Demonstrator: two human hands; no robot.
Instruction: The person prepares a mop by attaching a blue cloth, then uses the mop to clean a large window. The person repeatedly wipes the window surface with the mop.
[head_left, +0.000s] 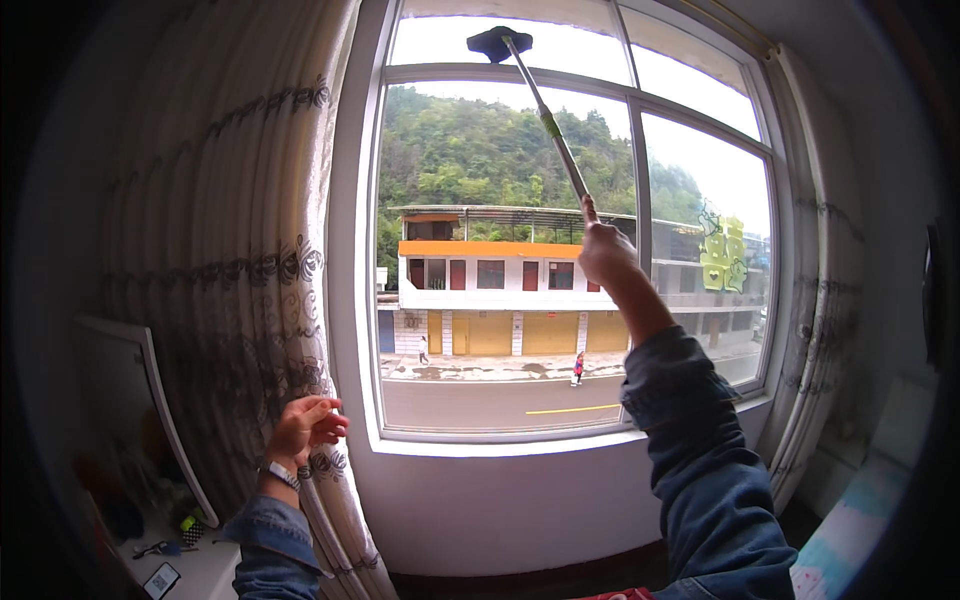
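Observation:
My right hand (609, 251) grips the lower end of a telescopic metal pole (568, 161) with green collars, the forefinger stretched along it. At the pole's top, a dark mop-like cleaning head (499, 43) is up at the left upper pane of the window (634, 86); whether it touches the glass I cannot tell. My left hand (306, 429) is raised beside the edge of the left curtain (289, 300), its fingers loosely bent with nothing in them. A metal-banded watch sits on the left wrist.
A white-framed mirror (154, 390) leans at the left above a white tabletop (202, 559) with keys (163, 549) and a phone (162, 581). Another curtain (806, 300) hangs at the right. A yellow-green sticker (721, 255) is on the right pane. Patterned bedding (847, 536) lies at lower right.

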